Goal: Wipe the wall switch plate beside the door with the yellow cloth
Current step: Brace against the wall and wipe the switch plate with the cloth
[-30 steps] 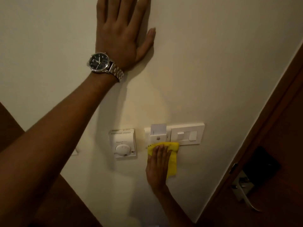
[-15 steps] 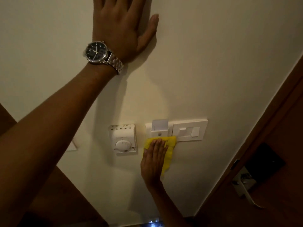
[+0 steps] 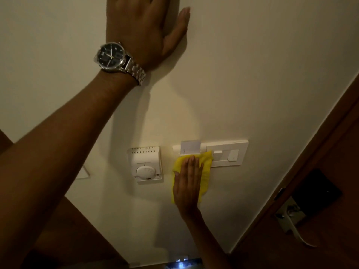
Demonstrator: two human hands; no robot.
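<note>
The white switch plate (image 3: 230, 154) is mounted on the cream wall just left of the door frame, with a key card (image 3: 190, 146) standing in its left slot. My right hand (image 3: 187, 183) lies flat, fingers pointing up, and presses the yellow cloth (image 3: 206, 171) against the wall. The cloth's top edge covers the plate's lower left part below the card. High above, my left hand (image 3: 143, 30) rests open and flat on the wall, a metal watch (image 3: 111, 56) on its wrist.
A white thermostat with a round dial (image 3: 145, 165) sits on the wall left of the cloth. The dark wooden door (image 3: 330, 152) with its metal lever handle (image 3: 291, 223) fills the right side. Dark wood panelling (image 3: 73, 239) shows at lower left.
My right hand has slid the cloth upward from under the plate onto its lower left part. My left hand stays planted on the wall.
</note>
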